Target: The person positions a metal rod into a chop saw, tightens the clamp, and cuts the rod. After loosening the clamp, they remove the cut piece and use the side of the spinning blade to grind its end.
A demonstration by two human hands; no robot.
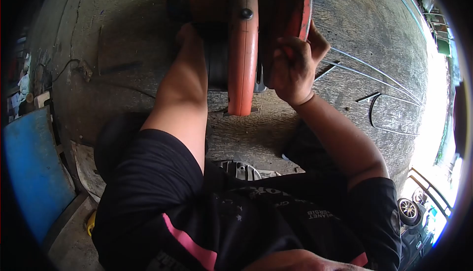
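A cut-off saw with a worn orange handle [243,64] stands in front of me, its red blade guard [304,12] to the right of the handle. My right hand [294,71] is closed on the lower edge of the guard, fingers curled around it. My left arm reaches forward on the other side of the handle. My left hand [187,33] is beside the dark orange motor housing [209,0], in shadow, and its fingers are mostly hidden. Below the handle, a dark part of the saw [217,69] and a small metal piece [261,80] show.
Thin metal rods [377,76] lie on the rough concrete floor [354,19] to the right, near a bent strip [372,111]. A blue panel [34,167] leans at the left. A ribbed metal part [239,168] sits close to my body. A vehicle wheel [408,210] shows at the lower right.
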